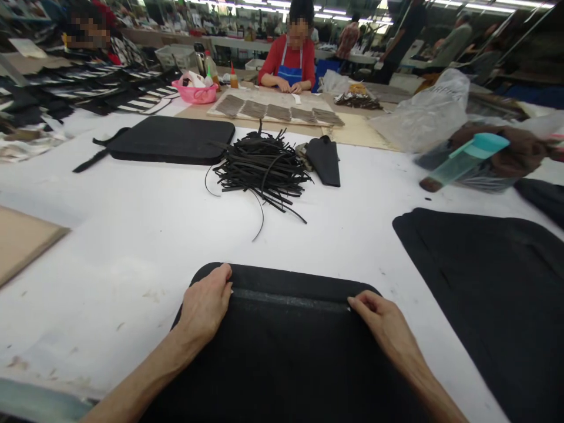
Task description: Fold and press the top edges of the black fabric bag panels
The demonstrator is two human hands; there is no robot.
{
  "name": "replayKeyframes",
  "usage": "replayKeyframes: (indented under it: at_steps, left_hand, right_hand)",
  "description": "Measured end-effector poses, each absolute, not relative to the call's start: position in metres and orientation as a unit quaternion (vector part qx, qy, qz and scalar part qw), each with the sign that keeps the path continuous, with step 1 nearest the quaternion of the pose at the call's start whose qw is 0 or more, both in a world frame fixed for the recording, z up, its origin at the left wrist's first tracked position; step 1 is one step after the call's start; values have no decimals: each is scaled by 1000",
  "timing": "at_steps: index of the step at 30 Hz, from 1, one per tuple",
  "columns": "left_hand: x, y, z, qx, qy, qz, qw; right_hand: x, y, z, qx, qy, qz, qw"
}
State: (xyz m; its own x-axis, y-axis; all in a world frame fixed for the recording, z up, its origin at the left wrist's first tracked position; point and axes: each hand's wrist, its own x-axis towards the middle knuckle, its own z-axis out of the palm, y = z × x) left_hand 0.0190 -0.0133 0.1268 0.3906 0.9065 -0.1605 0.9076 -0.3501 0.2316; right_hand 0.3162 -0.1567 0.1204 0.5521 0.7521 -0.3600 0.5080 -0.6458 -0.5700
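A black sheet [291, 364] lies on a white table [114, 247] at the bottom middle of the frame. A shiny band [286, 301] runs across it, close to its far edge.

The left hand [205, 302] is on the sheet's far left corner, with its fingers bent near the left end of the band. The right hand [379, 311] is near the far right corner. Its thumb and finger are close together at the right end of the band. I cannot tell if either hand grips the band or just presses on it.

More black sheets [493, 294] lie at the right of the frame. A tan board [26, 241] is at the left edge. Above the middle is a messy pile of thin black strips [264, 167]. A thick black pad [171, 140] is to its left, and a small dark piece [325, 161] is just to its right. A bottle [467, 158] with a blue-green lid leans at the upper right. At the top middle, a person [288, 61] in red sits with both hands together.
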Motion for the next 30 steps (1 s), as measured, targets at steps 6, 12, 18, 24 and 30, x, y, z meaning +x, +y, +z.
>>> replayKeyframes:
  at_steps: [6,12,18,24,30]
  left_hand:
    - [17,-26,116,938,341,27,49]
    - [16,-42,113,949,305,-32,-72]
    - [23,-54,115,938,307,-75,-139]
    - [25,-53,117,940,309,-71,-124]
    - [25,-54,115,939,323,-52,-108]
  right_hand:
    - [314,-157,119,-859,-374,277,213]
    - [312,-157,118,-863,-380,258,211]
    - [309,-156,120,-875,-377,234,194]
    - [305,-155,123,-879,-392,213,166]
    - [299,-155,123,-890,-393,188,131]
